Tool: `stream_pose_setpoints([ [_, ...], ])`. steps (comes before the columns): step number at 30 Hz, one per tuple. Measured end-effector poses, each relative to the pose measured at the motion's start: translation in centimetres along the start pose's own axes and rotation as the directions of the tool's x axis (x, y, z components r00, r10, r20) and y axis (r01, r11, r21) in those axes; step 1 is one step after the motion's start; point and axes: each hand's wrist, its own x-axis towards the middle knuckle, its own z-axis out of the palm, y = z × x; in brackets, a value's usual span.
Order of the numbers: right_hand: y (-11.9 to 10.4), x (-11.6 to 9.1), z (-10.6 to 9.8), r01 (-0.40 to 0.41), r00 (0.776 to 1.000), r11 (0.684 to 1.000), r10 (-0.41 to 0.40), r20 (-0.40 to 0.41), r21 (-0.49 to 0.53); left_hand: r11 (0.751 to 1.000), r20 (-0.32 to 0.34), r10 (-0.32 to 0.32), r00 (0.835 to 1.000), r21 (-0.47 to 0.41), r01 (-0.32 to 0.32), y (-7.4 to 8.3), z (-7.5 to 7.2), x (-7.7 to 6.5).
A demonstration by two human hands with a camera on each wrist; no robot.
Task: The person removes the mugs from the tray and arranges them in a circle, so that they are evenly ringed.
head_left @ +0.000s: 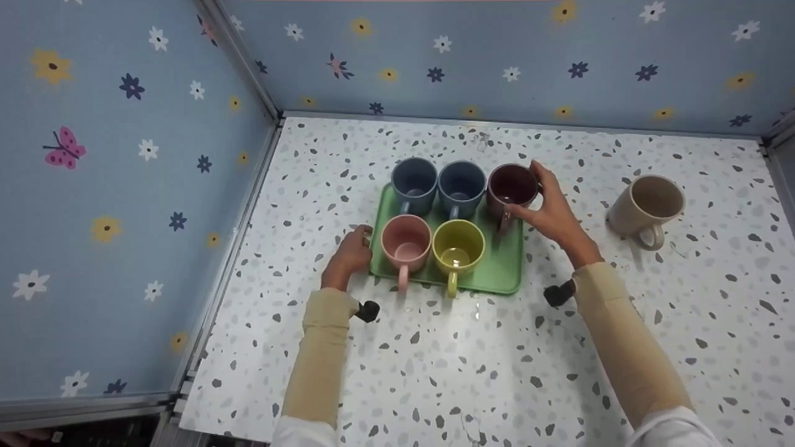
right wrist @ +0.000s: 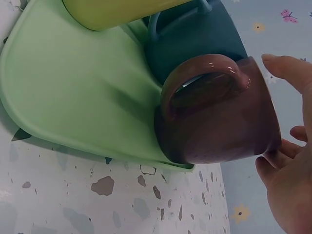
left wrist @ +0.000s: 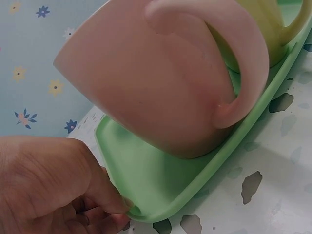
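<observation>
Five mugs [head_left: 461, 183]: handles [head_left: 453, 284] toward six o'clock, presumably for access.
Left hand [head_left: 351, 253]: pinches tray [head_left: 506, 267], nine o'clock, likely steadying.
Right hand [head_left: 554, 212]: loose around brown mug [head_left: 510, 182], two o'clock.

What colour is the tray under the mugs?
The tray is light green; it shows best in the right wrist view.

Wears tan sleeves [head_left: 317, 372] on both forearms, banded thicker at the wrists; shows white cloth [head_left: 303, 433] bunched towards each elbow; carries a small rounded black piece [head_left: 367, 311] at each wrist, perhaps a camera, too dark to be sure
</observation>
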Motion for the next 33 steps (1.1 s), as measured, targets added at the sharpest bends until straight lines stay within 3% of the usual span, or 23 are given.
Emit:
stream_pose_setpoints([
  [5, 0.08, 0.23, 0.3, -0.014, 1.0, 1.0, 0.014, 0.002, 0.007, 1.0, 0.006, -0.011, 1.0, -0.008, 0.011, -0.05, -0.02, 0.02],
  [15, 0.45, 0.73, 0.77, -0.05, 0.999, 0.996, 0.049, -0.009, -0.072, 1.0, 0.016, -0.017, 1.0, -0.015, 0.018, -0.06, 0.02, 0.12],
  [24, 0.43, 0.77, 0.93, -0.105, 0.994, 0.99, 0.104, -0.015, -0.093, 0.999, -0.001, 0.011, 1.0, -0.033, -0.011, -0.04, -0.11, -0.1],
  [33, 0.36, 0.72, 0.9, -0.053, 0.997, 0.994, 0.047, -0.064, -0.097, 0.998, -0.007, 0.021, 1.0, -0.052, -0.021, -0.15, -0.04, -0.04],
])
